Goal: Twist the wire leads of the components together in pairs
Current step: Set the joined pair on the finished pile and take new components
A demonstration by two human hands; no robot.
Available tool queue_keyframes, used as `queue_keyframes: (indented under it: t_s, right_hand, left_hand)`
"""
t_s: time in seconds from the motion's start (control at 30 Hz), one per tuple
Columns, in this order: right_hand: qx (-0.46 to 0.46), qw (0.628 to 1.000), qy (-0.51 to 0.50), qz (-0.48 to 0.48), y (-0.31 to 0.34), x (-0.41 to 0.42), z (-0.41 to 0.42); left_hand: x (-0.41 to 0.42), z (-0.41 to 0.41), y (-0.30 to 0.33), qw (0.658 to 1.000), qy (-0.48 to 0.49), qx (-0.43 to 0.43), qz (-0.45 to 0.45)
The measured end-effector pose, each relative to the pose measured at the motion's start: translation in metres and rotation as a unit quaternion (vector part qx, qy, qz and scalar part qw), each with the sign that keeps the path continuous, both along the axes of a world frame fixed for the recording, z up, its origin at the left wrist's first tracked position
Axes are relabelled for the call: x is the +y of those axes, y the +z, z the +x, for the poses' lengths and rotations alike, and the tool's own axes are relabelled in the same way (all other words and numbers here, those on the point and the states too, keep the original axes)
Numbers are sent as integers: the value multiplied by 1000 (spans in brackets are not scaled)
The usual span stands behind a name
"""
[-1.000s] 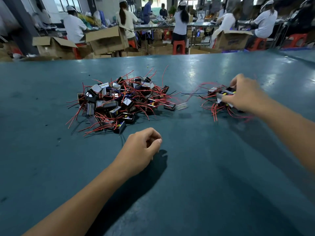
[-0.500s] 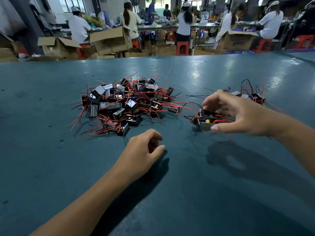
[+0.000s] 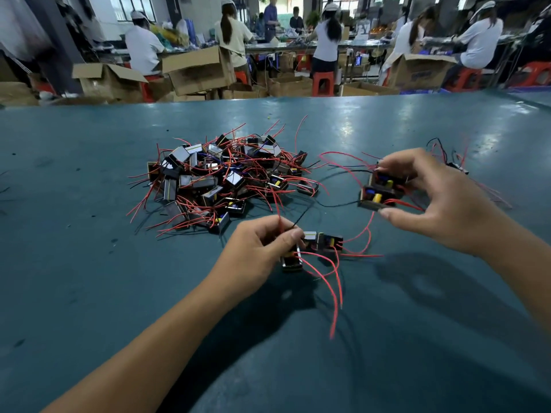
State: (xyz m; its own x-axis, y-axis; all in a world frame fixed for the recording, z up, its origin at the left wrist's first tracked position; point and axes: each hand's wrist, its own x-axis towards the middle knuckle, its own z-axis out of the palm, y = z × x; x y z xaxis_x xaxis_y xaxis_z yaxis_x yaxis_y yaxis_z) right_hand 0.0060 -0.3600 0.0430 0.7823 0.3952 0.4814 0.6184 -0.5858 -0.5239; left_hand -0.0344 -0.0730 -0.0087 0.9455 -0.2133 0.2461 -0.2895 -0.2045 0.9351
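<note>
A pile of small black components with red and black wire leads (image 3: 226,180) lies on the green table (image 3: 119,293). My left hand (image 3: 256,257) grips two components (image 3: 316,245) just in front of the pile; their red leads trail toward me. My right hand (image 3: 432,198) is raised at the right, holding two more components (image 3: 377,192) with yellow and blue parts between thumb and fingers. A black lead runs from them toward the left hand. Behind the right hand lies a small group of components (image 3: 453,162), partly hidden.
The table's far edge (image 3: 298,98) runs across the view. Beyond it stand cardboard boxes (image 3: 196,70), red stools and several people working at benches.
My left hand, idle before, has moved forward and taken hold of two components. My right hand has come back from the far right with components and lifted them.
</note>
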Motion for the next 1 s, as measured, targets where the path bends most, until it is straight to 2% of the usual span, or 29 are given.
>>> queue_keyframes:
  t_s: [0.07,0.17,0.23,0.33,0.43,0.5,0.6,0.63,0.7,0.77,0.83,0.93,1.0]
  right_hand:
    - [-49,996,-67,-10,-14,-7,4]
    - [-123,983,-129,-46,-29,-13,7]
    - [-123,980,-156,-1,-29,-17,11]
    - [-96,968,-223,58,-29,-26,21]
    - [-35,966,-250,46,-33,-37,34]
    - [3,963,-271,12,-25,-45,53]
    - [61,926,-357,-109,5,-46,79]
    - [57,924,-359,-121,14,-40,81]
    - [22,958,-272,-86,25,-14,70]
    - [8,990,-122,-65,20,26,40]
    - [33,993,-14,-116,2,62,10]
    - [111,977,-18,-182,-33,85,-11]
    - [133,971,-35,-195,-42,83,-10]
  left_hand:
    - [8,1,3,999,-15,6,30]
    - [16,3,3,993,-65,68,77]
    - [17,3,1,989,-81,92,80]
    - [16,6,-3,992,-59,86,77]
    - [18,8,-6,992,-59,82,77]
    - [18,6,-4,993,-72,72,66]
    - [21,5,1,996,-84,24,21]
    - [22,4,2,996,-84,18,4]
    - [25,6,4,996,-81,18,-12]
    - [29,7,4,996,-84,18,-1]
    - [30,8,3,996,-89,15,8]
    - [34,9,2,996,-86,11,33]
    - [41,11,3,990,-99,14,98]
